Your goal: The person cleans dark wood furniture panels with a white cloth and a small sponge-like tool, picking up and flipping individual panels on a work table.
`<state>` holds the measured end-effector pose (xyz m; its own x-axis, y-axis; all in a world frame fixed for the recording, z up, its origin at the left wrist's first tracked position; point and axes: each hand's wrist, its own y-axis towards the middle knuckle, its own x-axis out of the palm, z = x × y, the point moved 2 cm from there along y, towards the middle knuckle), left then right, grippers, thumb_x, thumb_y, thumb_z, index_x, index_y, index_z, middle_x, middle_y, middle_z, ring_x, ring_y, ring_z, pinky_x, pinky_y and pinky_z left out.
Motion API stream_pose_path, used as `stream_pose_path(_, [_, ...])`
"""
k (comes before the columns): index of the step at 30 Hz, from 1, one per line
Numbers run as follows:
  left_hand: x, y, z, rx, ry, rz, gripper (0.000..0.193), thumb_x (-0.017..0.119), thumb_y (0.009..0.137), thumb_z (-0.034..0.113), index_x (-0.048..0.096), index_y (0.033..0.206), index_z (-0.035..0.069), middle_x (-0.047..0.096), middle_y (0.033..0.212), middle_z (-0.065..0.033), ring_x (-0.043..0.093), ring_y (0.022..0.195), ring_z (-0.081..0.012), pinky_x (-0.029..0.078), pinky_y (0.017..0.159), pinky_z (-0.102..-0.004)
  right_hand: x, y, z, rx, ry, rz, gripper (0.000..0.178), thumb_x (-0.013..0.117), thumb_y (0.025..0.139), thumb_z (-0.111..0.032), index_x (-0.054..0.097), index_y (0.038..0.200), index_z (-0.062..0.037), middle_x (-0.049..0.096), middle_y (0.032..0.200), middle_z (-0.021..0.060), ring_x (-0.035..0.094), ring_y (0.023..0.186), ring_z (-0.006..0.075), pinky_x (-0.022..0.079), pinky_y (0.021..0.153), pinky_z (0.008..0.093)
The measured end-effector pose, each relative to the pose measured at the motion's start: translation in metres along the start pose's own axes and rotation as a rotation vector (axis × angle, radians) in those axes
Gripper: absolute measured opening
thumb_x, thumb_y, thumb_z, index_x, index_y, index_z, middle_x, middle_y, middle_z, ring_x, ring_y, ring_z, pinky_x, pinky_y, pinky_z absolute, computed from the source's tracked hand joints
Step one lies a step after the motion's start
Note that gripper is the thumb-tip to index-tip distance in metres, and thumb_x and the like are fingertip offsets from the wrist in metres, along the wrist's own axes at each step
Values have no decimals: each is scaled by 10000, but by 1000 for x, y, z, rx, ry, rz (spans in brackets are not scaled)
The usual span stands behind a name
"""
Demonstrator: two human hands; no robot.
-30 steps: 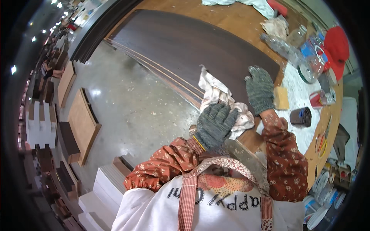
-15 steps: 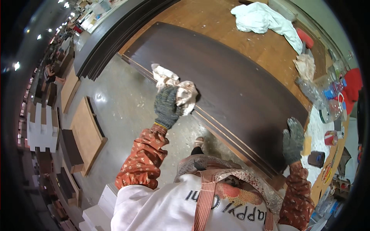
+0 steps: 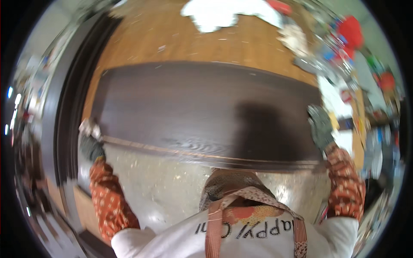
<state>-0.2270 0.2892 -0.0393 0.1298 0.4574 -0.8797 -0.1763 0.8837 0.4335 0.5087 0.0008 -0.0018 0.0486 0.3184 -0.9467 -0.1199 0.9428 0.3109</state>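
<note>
A dark brown wooden panel with a curved far edge lies in front of me, light grooves running along its near edge. At its near left corner my left hand, in a dark grey knit glove, is closed on a crumpled whitish rag. The gloved right hand rests at the panel's right end, its fingers stretched out along the edge. Motion blurs the picture somewhat, and the left fingers are partly hidden by the rag.
Beneath the panel is a brown wooden tabletop. Dark boards stand along the left. A white cloth lies at the back, a beige rag and plastic bottles at the far right.
My left hand has moved left along the near edge to the corner with the rag. The view has turned, so the panel now lies nearly level; my right hand stays at its right end.
</note>
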Motion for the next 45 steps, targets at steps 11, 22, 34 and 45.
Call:
stream_pose_path(11, [-41,-31,87,101,232,125,606,479,873,245,237,1403,80,428,1289,-249,463,1167,-364,402,964,-431,16,-16,0,206,-156,36,387,450,831,-97,501,1214,-66,548,1192,153,525,1091,326,395,946,424])
stream_pose_path(22, [-139,-240,201,-391,-1558,1,429,484,886,150,411,1277,-11,474,1241,-196,569,1000,-271,529,722,-363,22,71,37,338,-1,-248,486,459,788,-107,457,1272,-79,502,1243,205,484,1147,364,350,980,458])
stream_pose_path(34, [-153,-356,382,625,-642,-95,376,618,758,377,526,792,14,491,722,-97,499,658,-225,410,629,-328,15,51,31,178,15,-299,574,535,713,-270,475,1250,-77,558,1125,247,546,1016,381,406,888,460])
stream_pose_path(45, [-86,-395,389,-413,-2001,-1018,152,484,913,199,502,907,49,537,804,-72,540,758,-181,471,690,-311,-14,42,24,125,166,-332,597,536,730,-372,482,1214,-27,596,1060,220,533,1050,374,408,898,465])
